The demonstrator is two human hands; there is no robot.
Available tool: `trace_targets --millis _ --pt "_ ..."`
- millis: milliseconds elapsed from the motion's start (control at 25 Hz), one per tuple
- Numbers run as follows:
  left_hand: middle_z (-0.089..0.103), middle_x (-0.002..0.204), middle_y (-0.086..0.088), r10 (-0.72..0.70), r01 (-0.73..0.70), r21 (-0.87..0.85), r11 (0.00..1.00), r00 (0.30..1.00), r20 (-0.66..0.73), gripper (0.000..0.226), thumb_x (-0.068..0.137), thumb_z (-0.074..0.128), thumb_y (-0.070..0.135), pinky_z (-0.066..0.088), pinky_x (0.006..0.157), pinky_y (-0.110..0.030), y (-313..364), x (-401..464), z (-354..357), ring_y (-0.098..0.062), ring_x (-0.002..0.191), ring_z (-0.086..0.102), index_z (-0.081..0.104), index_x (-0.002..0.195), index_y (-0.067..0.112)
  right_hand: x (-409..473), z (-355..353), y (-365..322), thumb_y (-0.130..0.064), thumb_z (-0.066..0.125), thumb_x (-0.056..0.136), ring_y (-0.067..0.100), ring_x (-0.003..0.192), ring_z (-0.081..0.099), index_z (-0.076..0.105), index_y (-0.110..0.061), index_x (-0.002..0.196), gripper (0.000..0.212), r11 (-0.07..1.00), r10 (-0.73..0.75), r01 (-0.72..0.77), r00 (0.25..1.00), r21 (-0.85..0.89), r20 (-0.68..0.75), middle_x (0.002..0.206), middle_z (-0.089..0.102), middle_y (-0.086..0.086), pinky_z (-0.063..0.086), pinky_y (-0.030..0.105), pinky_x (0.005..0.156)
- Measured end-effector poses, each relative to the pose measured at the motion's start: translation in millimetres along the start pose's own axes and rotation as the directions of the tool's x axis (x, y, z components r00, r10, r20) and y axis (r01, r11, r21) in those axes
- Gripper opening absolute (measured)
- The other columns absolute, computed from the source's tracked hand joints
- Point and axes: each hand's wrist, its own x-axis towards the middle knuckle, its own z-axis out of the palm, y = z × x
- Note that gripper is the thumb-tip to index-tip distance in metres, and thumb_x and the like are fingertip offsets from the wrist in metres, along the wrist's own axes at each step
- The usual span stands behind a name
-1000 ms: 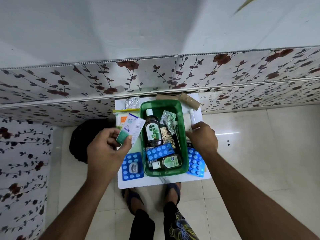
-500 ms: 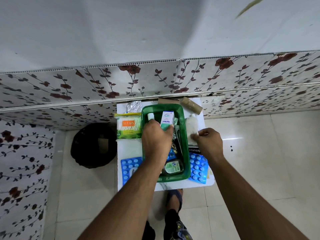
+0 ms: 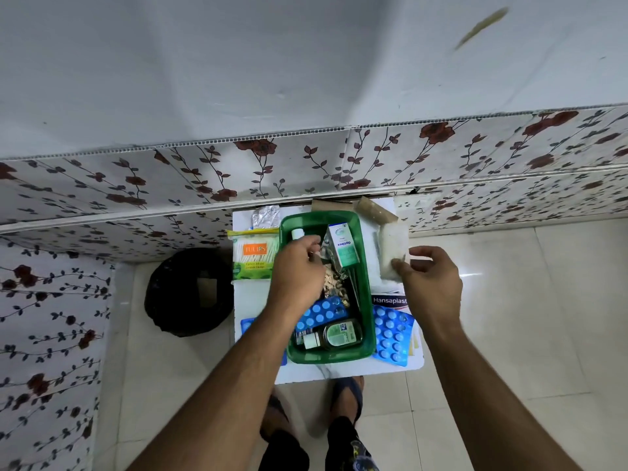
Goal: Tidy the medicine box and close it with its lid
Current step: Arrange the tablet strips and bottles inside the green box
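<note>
Risk: green rectangular plastic medicine box (image 3: 368, 287) sits by the small white table's (image 3: 343, 373) near edge; a nudge could tip it off.

Contents, near to far: green bottle (image 3: 334, 334) lying flat, blue blister strip (image 3: 319, 316), white-teal carton (image 3: 344, 245) leaning upright and liable to topple.

Left hand (image 3: 295, 271) inside, loosely curled, hold unclear.

Right hand (image 3: 428, 278) pinches white packet (image 3: 392, 251) at right edge.

No lid seen.

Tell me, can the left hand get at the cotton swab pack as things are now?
Probably yes. The swab pack lies uncovered on the table just left of the green box, and the left hand is right beside it over the box, with nothing between them.
</note>
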Motion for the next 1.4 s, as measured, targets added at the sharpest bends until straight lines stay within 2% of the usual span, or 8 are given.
trace_targets --millis 160,320,480,680,880,1040,1200,1400 --pt "0.072 0.097 0.009 0.036 -0.055 -0.086 0.995 0.976 -0.216 0.021 0.093 0.056 0.01 0.057 0.07 -0.031 -12 -8 -44 -0.021 0.078 0.071 0.069 0.094 0.025 -39 11 -39 -0.021 0.075 0.082 0.006 0.074 0.07 0.062 -0.025 0.099 0.022 0.988 -0.148 0.141 0.982 0.061 0.114 0.085 0.072 -0.009 0.053 0.022 0.065" --pt "0.071 0.092 0.011 -0.01 -0.03 -0.139 0.99 0.961 -0.275 0.021 0.091 0.057 0.006 0.057 0.08 -0.037 -32 -14 -63 -0.021 0.083 0.071 0.068 0.086 0.023 -49 65 -48 -0.027 0.067 0.086 0.016 0.08 0.069 0.061 -0.022 0.107 0.023 0.929 -0.243 0.3 0.936 -0.216 0.254 0.093 0.072 -0.003 0.046 0.024 0.065" --pt "0.069 0.092 0.014 -0.037 -0.008 -0.162 0.987 0.962 -0.272 0.022 0.092 0.058 0.007 0.054 0.077 -0.029 -49 -16 -68 -0.02 0.087 0.071 0.066 0.085 0.026 -37 86 -36 -0.029 0.062 0.088 0.033 0.094 0.062 0.061 -0.01 0.111 0.03 0.635 -0.387 0.502 0.865 -0.587 0.321 0.109 0.062 0.012 0.046 0.033 0.07" --pt "0.069 0.089 0.01 -0.046 0.006 -0.149 0.989 0.962 -0.268 0.018 0.092 0.059 0.007 0.053 0.071 -0.027 -62 -15 -71 -0.019 0.082 0.069 0.067 0.087 0.022 -45 86 -22 -0.012 0.06 0.069 0.034 0.085 0.055 0.07 -0.009 0.098 0.031 0.247 -0.537 0.675 0.693 -0.695 0.481 0.092 0.057 0.015 0.048 0.036 0.069" --pt "0.07 0.086 0.003 -0.1 0.069 -0.127 0.99 0.962 -0.255 0.017 0.089 0.059 0.006 0.057 0.073 -0.035 -86 -14 -89 -0.019 0.079 0.069 0.068 0.088 0.02 -55 70 -31 -0.023 0.057 0.084 0.032 0.083 0.058 0.07 -0.014 0.102 0.025 0.51 -0.591 0.679 0.723 -0.528 0.358 0.09 0.06 0.011 0.051 0.036 0.065" --pt "0.06 0.083 0.007 -0.149 0.15 0.127 0.981 0.989 -0.017 0.022 0.076 0.077 0.019 0.056 0.077 -0.042 -123 -34 -93 -0.013 0.075 0.061 0.064 0.09 0.029 -77 55 -21 -0.022 0.057 0.085 0.02 0.075 0.059 0.068 -0.022 0.095 0.015 0.738 -0.548 0.612 0.789 -0.286 0.278 0.088 0.059 0.0 0.05 0.034 0.063" --pt "0.051 0.108 0.004 -0.03 -0.097 0.409 0.907 0.955 0.294 0.055 0.068 0.082 0.04 0.053 0.081 -0.035 -140 -62 -73 -0.013 0.098 0.057 0.058 0.117 0.031 -88 64 1 -0.015 0.06 0.085 0.017 0.077 0.059 0.068 -0.023 0.093 0.013 0.743 -0.526 0.613 0.783 -0.268 0.333 0.087 0.06 -0.006 0.046 0.031 0.062" --pt "0.053 0.113 -0.002 0.058 -0.223 0.521 0.824 0.948 0.313 0.05 0.076 0.075 0.035 0.052 0.082 -0.038 -145 -65 -62 -0.023 0.107 0.055 0.06 0.121 0.021 -92 69 8 -0.01 0.062 0.085 0.016 0.077 0.059 0.069 -0.02 0.093 0.014 0.72 -0.551 0.647 0.752 -0.249 0.363 0.086 0.059 -0.006 0.046 0.028 0.064"
